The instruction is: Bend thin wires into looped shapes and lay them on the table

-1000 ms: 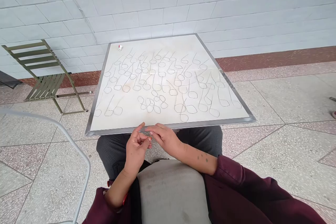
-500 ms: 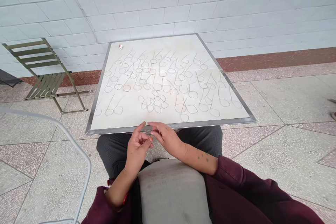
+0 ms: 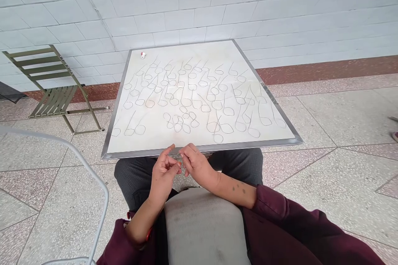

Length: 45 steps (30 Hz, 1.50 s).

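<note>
My left hand [image 3: 163, 172] is at the near edge of the table, thumb and fingers pinched on a thin wire [image 3: 178, 156]. Beside it my right hand [image 3: 196, 165] has its fingers closed on the same wire, close to the left fingertips. Most of the wire is hidden by the fingers, so its full shape does not show. On the white tabletop [image 3: 149, 143] lie many wire loops with straight tails, such as a wire loop [image 3: 219, 138] near the front edge. A cluster of joined wire loops [image 3: 182, 122] lies just beyond my hands.
A small red and white object [image 3: 143, 55] sits at the table's back left corner. A slatted folding chair [image 3: 54, 99] stands at the left, and a pale metal tube frame [image 3: 101, 186] curves in nearer me. Behind the table is a white block wall [image 3: 192, 16].
My right hand's fingers, stretched out before, have curled inward and closed on the wire. My left hand has stayed nearly in place.
</note>
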{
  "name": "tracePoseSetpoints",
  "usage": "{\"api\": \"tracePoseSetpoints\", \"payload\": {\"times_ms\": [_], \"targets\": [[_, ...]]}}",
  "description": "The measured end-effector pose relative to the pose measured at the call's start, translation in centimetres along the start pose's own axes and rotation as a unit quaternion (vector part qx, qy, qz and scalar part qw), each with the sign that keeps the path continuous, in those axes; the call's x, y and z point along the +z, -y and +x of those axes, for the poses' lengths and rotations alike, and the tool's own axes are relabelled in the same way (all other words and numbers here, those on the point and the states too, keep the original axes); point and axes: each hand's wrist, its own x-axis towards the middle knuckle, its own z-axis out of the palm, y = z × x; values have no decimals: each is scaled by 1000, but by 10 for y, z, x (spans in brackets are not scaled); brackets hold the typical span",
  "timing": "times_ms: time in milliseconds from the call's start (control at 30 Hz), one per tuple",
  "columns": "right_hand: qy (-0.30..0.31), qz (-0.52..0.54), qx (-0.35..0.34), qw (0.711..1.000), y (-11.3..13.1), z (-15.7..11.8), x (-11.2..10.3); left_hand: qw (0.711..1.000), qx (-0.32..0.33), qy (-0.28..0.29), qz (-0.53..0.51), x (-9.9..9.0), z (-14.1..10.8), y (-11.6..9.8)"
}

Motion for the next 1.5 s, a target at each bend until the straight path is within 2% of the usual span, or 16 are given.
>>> {"api": "tracePoseSetpoints", "payload": {"times_ms": [133, 233, 433, 533, 700, 933, 1100, 1267, 1367, 1500], "targets": [[-22, -10, -25, 999, -4, 4, -1, 1000, -2, -8, -24, 0, -1, -1], [-35, 30, -28, 999, -5, 7, -2, 1000, 3, -7, -30, 0, -1, -4], [-7, 156, 20, 988, -6, 7, -1, 1000, 17, 11, -9, -3, 0, -5], [19, 161, 30, 986, -7, 6, 0, 999, 15, 40, 19, -5, 0, -3], [33, 146, 8, 989, -7, 4, 1, 995, 3, 88, 40, -4, 0, -1], [87, 193, 27, 977, -1, 5, -5, 995, -30, 92, -18, -3, -1, -4], [93, 192, 11, 977, 1, 6, -9, 995, -34, 83, -30, -4, -1, -3], [130, 256, 5, 958, 1, 6, -8, 992, -42, 105, -49, -2, 0, 0], [137, 202, -6, 970, 2, 5, -11, 992, -47, 107, -50, -1, 0, 2], [122, 44, -78, 988, 5, 5, -15, 991, -57, 115, -34, 2, 0, 4]]}}
